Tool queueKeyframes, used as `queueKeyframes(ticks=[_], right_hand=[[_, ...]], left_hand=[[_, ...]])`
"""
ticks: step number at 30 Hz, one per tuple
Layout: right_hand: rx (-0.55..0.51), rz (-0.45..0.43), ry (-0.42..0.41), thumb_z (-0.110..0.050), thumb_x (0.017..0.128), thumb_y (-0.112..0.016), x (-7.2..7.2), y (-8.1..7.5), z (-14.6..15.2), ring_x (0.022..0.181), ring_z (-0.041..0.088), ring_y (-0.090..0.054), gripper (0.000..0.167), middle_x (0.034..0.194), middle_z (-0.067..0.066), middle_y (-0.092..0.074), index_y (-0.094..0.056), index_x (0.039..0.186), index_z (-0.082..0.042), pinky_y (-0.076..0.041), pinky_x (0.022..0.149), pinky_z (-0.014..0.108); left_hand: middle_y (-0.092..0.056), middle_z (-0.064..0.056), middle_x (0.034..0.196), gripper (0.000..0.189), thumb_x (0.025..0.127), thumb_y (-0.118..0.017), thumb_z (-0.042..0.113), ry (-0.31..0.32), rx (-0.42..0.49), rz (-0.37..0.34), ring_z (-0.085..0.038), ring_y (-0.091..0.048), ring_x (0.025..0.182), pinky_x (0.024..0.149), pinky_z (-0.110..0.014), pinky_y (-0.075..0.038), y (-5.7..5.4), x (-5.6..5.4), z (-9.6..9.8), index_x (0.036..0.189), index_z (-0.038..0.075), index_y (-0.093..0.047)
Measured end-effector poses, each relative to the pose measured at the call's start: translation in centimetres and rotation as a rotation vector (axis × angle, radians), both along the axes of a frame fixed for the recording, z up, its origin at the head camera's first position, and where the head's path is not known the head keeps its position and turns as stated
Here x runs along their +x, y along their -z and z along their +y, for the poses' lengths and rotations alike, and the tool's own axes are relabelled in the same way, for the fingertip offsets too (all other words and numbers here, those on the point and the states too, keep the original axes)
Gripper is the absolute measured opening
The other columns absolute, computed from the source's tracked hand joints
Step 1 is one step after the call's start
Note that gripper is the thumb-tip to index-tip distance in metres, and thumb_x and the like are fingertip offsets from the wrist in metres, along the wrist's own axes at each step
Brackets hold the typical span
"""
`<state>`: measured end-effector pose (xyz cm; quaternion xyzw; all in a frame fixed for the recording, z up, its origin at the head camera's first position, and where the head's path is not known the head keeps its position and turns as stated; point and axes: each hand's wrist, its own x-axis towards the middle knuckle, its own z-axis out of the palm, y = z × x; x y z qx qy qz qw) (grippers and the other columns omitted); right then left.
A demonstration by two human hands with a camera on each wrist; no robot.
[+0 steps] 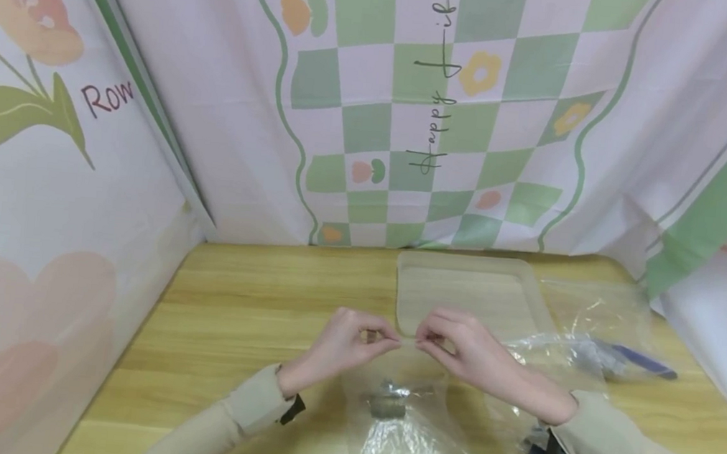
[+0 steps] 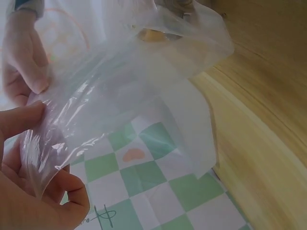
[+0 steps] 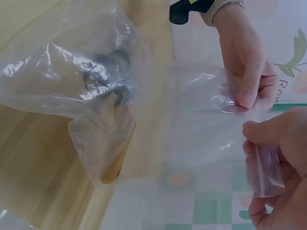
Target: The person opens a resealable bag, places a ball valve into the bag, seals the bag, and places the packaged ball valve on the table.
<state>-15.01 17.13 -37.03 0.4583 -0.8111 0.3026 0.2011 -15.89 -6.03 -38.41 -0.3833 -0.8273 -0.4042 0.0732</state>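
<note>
A clear plastic bag [image 1: 406, 440] hangs below my two hands, its top edge pinched from both sides. My left hand [image 1: 340, 344] holds that edge between thumb and fingers. Close beside it, my right hand [image 1: 472, 348] pinches the same edge. A dark, greenish cylinder-like thing [image 1: 388, 406] shows through the plastic in the head view; its kind is unclear. In the right wrist view, clear plastic [image 3: 38, 72] covers a dark object [image 3: 108, 74] and a slim orange-brown piece [image 3: 115, 167]. I cannot tell whether this belongs to the held bag.
A shallow pale tray [image 1: 400, 288] lies at the back of the wooden table [image 1: 255, 282]. To the right are more clear plastic bags [image 1: 597, 305], one around a thing with a blue handle [image 1: 644, 361]. Printed cloth [image 1: 262, 196] hangs behind and on both sides.
</note>
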Motion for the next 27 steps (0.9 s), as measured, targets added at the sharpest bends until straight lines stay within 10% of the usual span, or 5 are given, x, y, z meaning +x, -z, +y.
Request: queueKeyframes(ticks=[27], right_hand=[[-0.014,-0.022,0.006,0.006,0.075,-0.076,0.0,-0.2,0.7,0.071,0.007,-0.068,0.020,0.081,0.000,-0.072,-0.070,0.089,-0.007,-0.059,0.068,0.014]], left_hand=[[-0.079,-0.006,0.088,0.008,0.086,-0.075,0.012,-0.036,-0.003,0.041,-0.012,-0.074,0.075,0.071,-0.010,-0.057,-0.1,0.1,-1.0,0.091,0.006,-0.077]])
